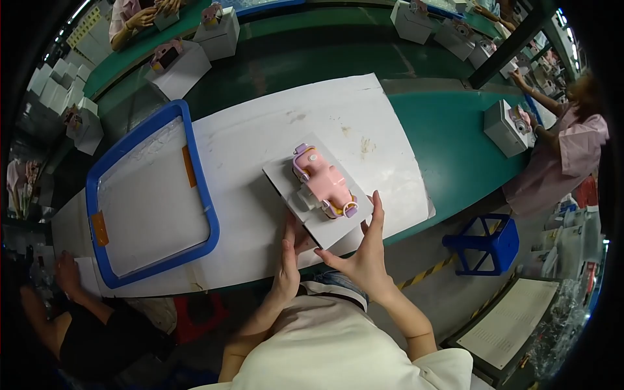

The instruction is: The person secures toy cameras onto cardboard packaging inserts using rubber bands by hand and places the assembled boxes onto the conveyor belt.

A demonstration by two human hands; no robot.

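A white box (331, 231) sits in front of me on the white sheet, turned at an angle. On its top lies a pink camera-shaped toy (328, 184) with purple and yellow parts at both ends. My left hand (287, 266) is against the box's near left side, with its fingers partly hidden by the box. Around the near right corner is my right hand (365, 257), its thumb at the front edge and its fingers along the right side. Neither hand touches the toy.
A blue-rimmed tray (211, 221) lies to the left on the white sheet (383, 143). Other white boxes with toys stand across the green table (455, 130). A co-worker (559, 149) handles a box at right. A blue stool (487, 240) stands below.
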